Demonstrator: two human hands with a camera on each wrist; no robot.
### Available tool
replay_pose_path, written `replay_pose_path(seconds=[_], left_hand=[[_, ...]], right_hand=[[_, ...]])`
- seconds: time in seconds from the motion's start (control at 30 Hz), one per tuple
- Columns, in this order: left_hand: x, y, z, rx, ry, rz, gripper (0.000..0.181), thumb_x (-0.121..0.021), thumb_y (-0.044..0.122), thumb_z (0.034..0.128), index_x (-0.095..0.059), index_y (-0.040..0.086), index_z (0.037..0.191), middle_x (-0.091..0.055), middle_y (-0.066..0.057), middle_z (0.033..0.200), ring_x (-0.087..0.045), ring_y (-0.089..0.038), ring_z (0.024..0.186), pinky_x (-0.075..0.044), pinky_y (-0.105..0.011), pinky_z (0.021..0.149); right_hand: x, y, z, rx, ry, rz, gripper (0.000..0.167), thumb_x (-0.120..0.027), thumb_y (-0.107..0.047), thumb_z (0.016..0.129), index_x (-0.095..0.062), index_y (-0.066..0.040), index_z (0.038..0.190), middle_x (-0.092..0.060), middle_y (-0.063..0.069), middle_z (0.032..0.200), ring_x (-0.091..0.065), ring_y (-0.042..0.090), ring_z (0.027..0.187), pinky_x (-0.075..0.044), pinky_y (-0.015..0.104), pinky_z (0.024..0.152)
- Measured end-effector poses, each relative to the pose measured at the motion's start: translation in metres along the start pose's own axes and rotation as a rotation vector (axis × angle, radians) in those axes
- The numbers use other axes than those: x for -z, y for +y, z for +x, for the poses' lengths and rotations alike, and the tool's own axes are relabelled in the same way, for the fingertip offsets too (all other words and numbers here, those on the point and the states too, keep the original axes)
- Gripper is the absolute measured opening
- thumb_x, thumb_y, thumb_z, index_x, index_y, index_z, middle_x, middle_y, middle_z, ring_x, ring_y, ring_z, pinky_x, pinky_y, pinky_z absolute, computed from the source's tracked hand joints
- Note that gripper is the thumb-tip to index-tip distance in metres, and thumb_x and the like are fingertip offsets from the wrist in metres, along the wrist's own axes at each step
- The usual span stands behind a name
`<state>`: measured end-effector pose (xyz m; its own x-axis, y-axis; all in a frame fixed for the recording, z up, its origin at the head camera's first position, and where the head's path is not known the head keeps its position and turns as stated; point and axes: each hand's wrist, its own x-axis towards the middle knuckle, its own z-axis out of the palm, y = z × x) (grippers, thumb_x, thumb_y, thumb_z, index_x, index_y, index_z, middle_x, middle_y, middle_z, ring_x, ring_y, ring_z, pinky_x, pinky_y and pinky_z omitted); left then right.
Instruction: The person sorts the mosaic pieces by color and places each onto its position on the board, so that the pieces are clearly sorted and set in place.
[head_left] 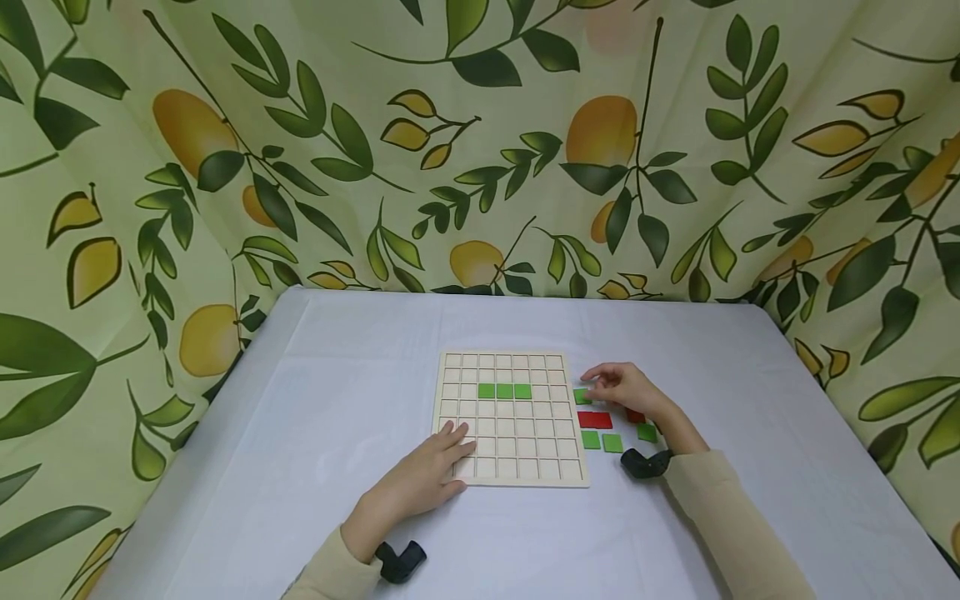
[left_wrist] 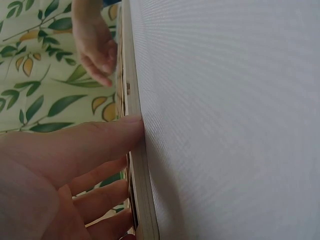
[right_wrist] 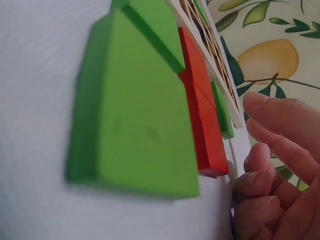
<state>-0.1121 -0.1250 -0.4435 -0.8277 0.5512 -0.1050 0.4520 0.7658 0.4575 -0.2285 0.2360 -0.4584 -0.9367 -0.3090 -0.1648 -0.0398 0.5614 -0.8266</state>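
A light wooden board (head_left: 525,461) with a grid of square cells lies on the table, three green square tiles (head_left: 505,391) side by side in one of its upper rows. My left hand (head_left: 420,475) rests on the board's lower left part, fingers spread, and in the left wrist view the thumb (left_wrist: 100,145) touches its edge. Off the board's right side, my right hand (head_left: 630,390) hovers beside a green tile (head_left: 581,397). The right wrist view shows that hand's fingers (right_wrist: 285,120) loosely bent and apart from the tile, with nothing visible between them.
Right of the board lie red tiles (head_left: 595,420), several more green tiles (head_left: 612,443) and another red piece (head_left: 635,415) partly under the right hand. A white cloth (head_left: 337,375) covers the table. A leaf-patterned curtain (head_left: 480,167) hangs behind and at the sides.
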Motion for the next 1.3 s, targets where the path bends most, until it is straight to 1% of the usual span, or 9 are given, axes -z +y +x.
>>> replay_pose_path(seconds=[0.13,0.37,0.53,0.67,0.97,1.3], left_hand=[[-0.0003,-0.0003,0.0000,0.002,-0.004,-0.005,0.053,-0.065,0.019,0.0895,-0.051,0.003,0.138,-0.037,-0.017,0.155,-0.030,-0.039,0.146,-0.032,-0.053,0.118],[0.0000,-0.0006,-0.0007,-0.006,-0.002,-0.002,0.053,-0.065,0.019,0.0897,-0.051,0.003,0.138,-0.037,-0.017,0.155,-0.030,-0.039,0.146,-0.032,-0.053,0.118],[0.0003,-0.0010,-0.0006,-0.012,0.001,0.005,0.053,-0.065,0.019,0.0896,-0.051,0.003,0.138,-0.038,-0.018,0.154,-0.031,-0.040,0.146,-0.032,-0.053,0.117],[0.0006,-0.0011,-0.0011,-0.006,0.001,-0.007,0.053,-0.065,0.018,0.0895,-0.051,0.003,0.138,-0.037,-0.017,0.155,-0.030,-0.040,0.146,-0.032,-0.054,0.118],[0.0008,-0.0005,-0.0013,0.003,0.000,-0.011,0.053,-0.065,0.018,0.0891,-0.051,0.002,0.138,-0.037,-0.018,0.155,-0.030,-0.039,0.146,-0.032,-0.054,0.118],[-0.0007,-0.0010,-0.0005,-0.001,-0.005,-0.005,0.053,-0.065,0.019,0.0894,-0.051,0.003,0.138,-0.037,-0.017,0.155,-0.030,-0.039,0.146,-0.032,-0.053,0.118]], right_hand=[[0.0023,0.0006,0.0002,0.007,-0.028,0.006,0.037,-0.073,-0.012,0.082,-0.064,0.007,0.113,-0.050,0.000,0.072,-0.043,0.007,0.057,-0.035,0.018,0.048],[0.0038,0.0054,0.0039,-0.068,-0.066,-0.033,0.042,-0.076,-0.019,0.081,-0.065,0.002,0.116,-0.046,-0.002,0.069,-0.043,0.009,0.059,-0.034,0.018,0.048],[0.0037,0.0052,0.0069,-0.088,-0.086,-0.043,0.044,-0.077,-0.020,0.080,-0.065,0.003,0.116,-0.045,-0.002,0.067,-0.043,0.011,0.059,-0.034,0.019,0.048],[0.0029,0.0041,0.0083,-0.102,-0.095,-0.048,0.044,-0.078,-0.020,0.080,-0.064,0.002,0.116,-0.045,-0.003,0.066,-0.043,0.011,0.059,-0.034,0.018,0.048],[0.0017,-0.0011,0.0083,-0.146,-0.082,-0.058,0.042,-0.077,-0.014,0.078,-0.065,0.001,0.115,-0.046,-0.004,0.065,-0.043,0.012,0.061,-0.033,0.019,0.048],[0.0014,0.0028,0.0068,-0.110,-0.056,-0.068,0.037,-0.077,-0.013,0.079,-0.067,0.002,0.112,-0.048,-0.004,0.064,-0.044,0.012,0.057,-0.035,0.019,0.047]])
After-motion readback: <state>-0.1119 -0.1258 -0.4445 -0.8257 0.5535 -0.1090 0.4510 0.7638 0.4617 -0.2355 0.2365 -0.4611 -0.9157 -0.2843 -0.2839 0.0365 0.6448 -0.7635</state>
